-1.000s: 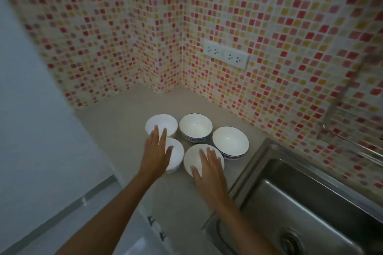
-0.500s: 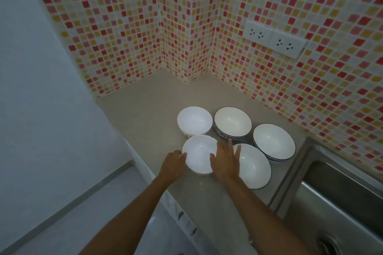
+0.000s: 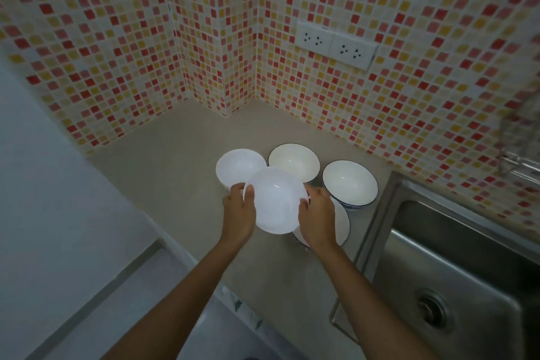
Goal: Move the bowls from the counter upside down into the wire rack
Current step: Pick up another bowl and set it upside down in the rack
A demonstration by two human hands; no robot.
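Both hands hold one plain white bowl [image 3: 276, 199] lifted above the counter, mouth up. My left hand [image 3: 238, 212] grips its left rim and my right hand [image 3: 317, 215] grips its right rim. Behind it on the beige counter [image 3: 163, 184] stand a plain white bowl [image 3: 236, 168] and two dark-rimmed bowls [image 3: 293, 161] [image 3: 350, 183]. Another dark-rimmed bowl [image 3: 342, 225] lies mostly hidden under my right hand. A blurred bit of wire rack [image 3: 518, 161] shows at the right edge.
A steel sink [image 3: 455, 266] with a drain lies to the right of the bowls. Mosaic-tiled walls form a corner behind, with a double socket [image 3: 334, 45] on the right wall. The counter's front edge runs diagonally at the lower left.
My hands went from hovering over two front bowls to closing on the front left bowl, which now hangs above the counter. The camera view has shifted left and closer.
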